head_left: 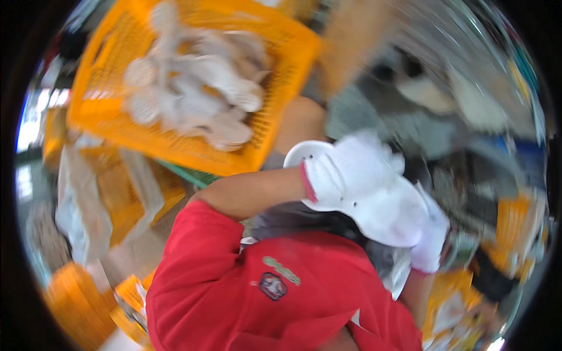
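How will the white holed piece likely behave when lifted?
The white holed piece is probably fairly stiff: its rounded outline shows no sag at the left hand or right hand. It's likely light, judging by its slim-looking, perforated shape. It may be slippery, since its surface looks smooth, though blur hides texture.

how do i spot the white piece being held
Find the red shirt, then the white-gloved left hand and right hand above it. The white piece reaches from under the left hand to the right one. Small dark holes dot it, and unlike the pale pieces in the yellow basket, it is in hand.
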The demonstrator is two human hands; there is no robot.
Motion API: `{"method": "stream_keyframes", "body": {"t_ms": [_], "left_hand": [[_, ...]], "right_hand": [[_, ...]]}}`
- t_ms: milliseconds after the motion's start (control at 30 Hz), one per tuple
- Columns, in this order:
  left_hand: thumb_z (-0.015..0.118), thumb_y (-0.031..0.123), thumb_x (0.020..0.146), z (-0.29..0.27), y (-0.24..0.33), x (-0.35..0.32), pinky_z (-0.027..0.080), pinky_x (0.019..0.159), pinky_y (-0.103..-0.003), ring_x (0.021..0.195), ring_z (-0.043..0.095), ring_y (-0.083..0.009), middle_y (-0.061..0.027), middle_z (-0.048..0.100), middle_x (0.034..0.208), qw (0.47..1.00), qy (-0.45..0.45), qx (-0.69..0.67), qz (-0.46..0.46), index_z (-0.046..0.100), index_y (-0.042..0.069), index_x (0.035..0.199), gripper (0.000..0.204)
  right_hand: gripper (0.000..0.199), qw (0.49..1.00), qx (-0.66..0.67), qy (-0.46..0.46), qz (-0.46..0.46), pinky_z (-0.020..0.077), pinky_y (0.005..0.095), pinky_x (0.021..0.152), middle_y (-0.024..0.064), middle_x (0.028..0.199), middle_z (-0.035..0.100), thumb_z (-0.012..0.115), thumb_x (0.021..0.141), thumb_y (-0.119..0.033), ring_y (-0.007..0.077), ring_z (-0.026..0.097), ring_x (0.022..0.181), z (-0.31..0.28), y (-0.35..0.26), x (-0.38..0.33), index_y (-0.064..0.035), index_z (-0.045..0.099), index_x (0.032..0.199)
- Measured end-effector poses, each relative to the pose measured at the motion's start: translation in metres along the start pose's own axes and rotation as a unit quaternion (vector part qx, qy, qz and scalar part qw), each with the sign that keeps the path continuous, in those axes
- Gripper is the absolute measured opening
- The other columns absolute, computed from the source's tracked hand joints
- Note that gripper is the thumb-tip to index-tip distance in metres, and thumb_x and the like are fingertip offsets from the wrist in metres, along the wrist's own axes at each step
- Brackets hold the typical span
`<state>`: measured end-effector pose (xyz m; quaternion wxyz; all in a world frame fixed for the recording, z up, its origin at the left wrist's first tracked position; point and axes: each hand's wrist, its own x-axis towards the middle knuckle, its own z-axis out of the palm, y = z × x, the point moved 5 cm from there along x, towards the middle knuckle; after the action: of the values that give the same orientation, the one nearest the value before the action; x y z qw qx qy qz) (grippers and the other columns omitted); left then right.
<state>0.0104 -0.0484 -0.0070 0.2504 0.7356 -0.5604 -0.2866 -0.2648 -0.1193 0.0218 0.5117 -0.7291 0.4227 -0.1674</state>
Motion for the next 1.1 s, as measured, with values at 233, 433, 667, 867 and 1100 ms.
{"method": "stream_keyframes", "body": {"t_ms": [233, 433, 667, 867, 1100], "left_hand": [[0.076, 0.036, 0.098, 0.164, 0.034, 0.057, 0.05, 0.11, -0.045, 0.126, 0.062, -0.0322, -0.0127, 0.068, 0.132, 0.624, -0.166, -0.717, -0.263, 0.062, 0.004, 0.141, 0.055], [0.061, 0.014, 0.105, 0.174, 0.104, 0.132, 0.052, 0.109, -0.041, 0.121, 0.068, -0.0258, -0.0105, 0.071, 0.132, 0.659, 0.044, -0.743, -0.11, 0.063, 0.0, 0.137, 0.035], [0.057, 0.037, 0.107, 0.162, 0.044, 0.228, 0.049, 0.111, -0.04, 0.125, 0.066, -0.0285, -0.0157, 0.067, 0.139, 0.7, -0.072, -0.699, -0.131, 0.053, -0.004, 0.147, 0.057], [0.084, 0.05, 0.086, 0.083, -0.023, 0.146, 0.051, 0.107, -0.034, 0.12, 0.069, -0.0289, -0.026, 0.068, 0.135, 0.984, 0.02, -0.152, -0.089, 0.056, -0.01, 0.146, 0.089], [0.07, 0.013, 0.102, 0.152, 0.059, 0.127, 0.057, 0.086, -0.031, 0.099, 0.07, -0.0183, -0.0088, 0.073, 0.113, 0.697, -0.001, -0.711, -0.098, 0.067, -0.006, 0.126, 0.031]], "right_hand": [[0.067, 0.942, 0.101, 0.283, 0.149, 0.0487, 0.0342, 0.11, 0.0179, 0.142, 0.064, 0.07, 0.097, -0.01, 0.0242, 0.062, 0.129, -0.031, 0.009, -0.082, 0.006, 0.046, 0.157], [0.085, 0.942, 0.012, 0.323, 0.089, 0.0418, 0.0427, 0.117, 0.024, 0.154, 0.051, 0.071, 0.094, -0.017, 0.0349, 0.055, 0.139, -0.027, -0.001, -0.043, 0.0058, 0.028, 0.164], [0.039, 0.885, -0.333, 0.278, -0.17, 0.0553, 0.0425, 0.101, 0.0248, 0.132, 0.068, 0.065, 0.095, -0.011, 0.0388, 0.069, 0.117, -0.056, -0.002, 0.104, -0.002, 0.066, 0.133], [0.023, 0.837, -0.496, 0.177, -0.152, 0.0591, 0.0468, 0.091, 0.0159, 0.116, 0.074, 0.063, 0.096, -0.022, 0.0368, 0.073, 0.103, -0.059, 0.022, 0.188, -0.0061, 0.079, 0.096], [0.07, 0.99, -0.084, 0.11, -0.023, 0.0539, 0.049, 0.096, 0.0248, 0.119, 0.069, 0.074, 0.086, -0.048, 0.0466, 0.066, 0.11, -0.058, -0.008, 0.119, -0.0009, 0.057, 0.135]]}}
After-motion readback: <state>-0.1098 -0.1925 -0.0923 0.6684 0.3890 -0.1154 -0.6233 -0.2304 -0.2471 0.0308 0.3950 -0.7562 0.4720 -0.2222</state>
